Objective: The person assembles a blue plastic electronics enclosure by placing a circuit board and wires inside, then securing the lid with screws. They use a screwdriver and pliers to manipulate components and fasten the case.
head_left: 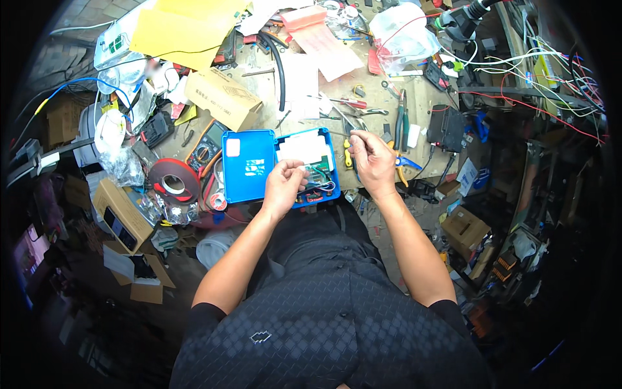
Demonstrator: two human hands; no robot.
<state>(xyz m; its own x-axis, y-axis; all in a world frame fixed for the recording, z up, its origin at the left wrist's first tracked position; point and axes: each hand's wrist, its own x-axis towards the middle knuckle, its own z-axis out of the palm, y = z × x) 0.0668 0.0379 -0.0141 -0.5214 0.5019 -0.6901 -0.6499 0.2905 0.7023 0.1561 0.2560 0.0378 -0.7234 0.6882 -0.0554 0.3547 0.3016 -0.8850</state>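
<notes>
An open blue plastic case [245,189] lies at the near edge of the workbench, its lid folded out to the left. Inside its right half are a white block [303,148], a green circuit board [319,172] and thin wires [319,188]. My left hand [283,187] is closed over the board, thumb and fingertips pinched together; what they hold is too small to make out. Just right of the case, my right hand [376,166] is closed around a slim metal tool [341,133] that points left over the case's far corner. Its kind cannot be told.
Left of the case lie a multimeter [208,144], a red-rimmed tape roll [173,184] and a cardboard box [223,98]. To the right are dark-green-handled pliers [405,123], orange-and-blue pliers [408,163] and a black adapter box [446,128]. Loose wires [531,65] hang at the far right.
</notes>
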